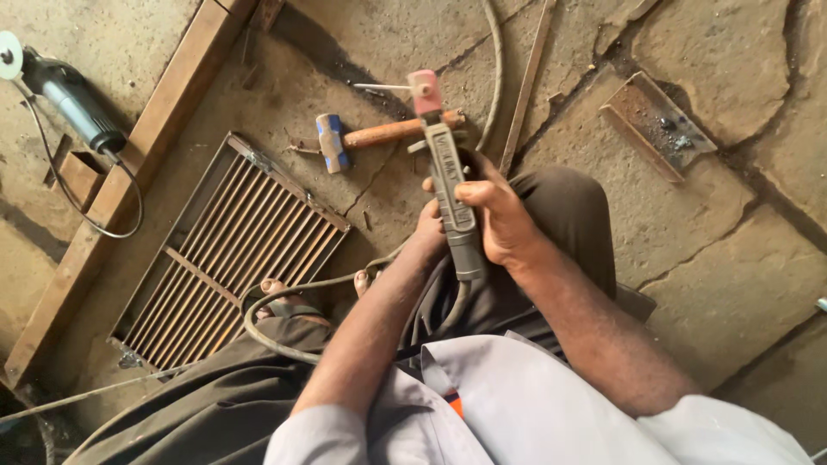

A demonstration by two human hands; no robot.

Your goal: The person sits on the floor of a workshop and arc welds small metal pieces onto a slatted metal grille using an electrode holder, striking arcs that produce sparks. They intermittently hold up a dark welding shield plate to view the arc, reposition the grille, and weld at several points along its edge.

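A grey welding electrode holder (454,207) with a pink head is held upright above my lap. My right hand (500,220) is wrapped around its handle from the right. My left hand (428,231) presses on the handle from the left, with its fingers mostly hidden behind it. A thin welding rod (379,87) sticks out to the left from the pink head. The holder's cable (284,297) loops down to the left over my dark trousers.
A hammer (379,135) with a blue head and wooden handle lies on the stone floor beyond the holder. A rusty metal grille (228,250) lies at left beside a long steel bar (129,172). An angle grinder (69,95) is at top left, an angle-iron piece (659,120) at top right.
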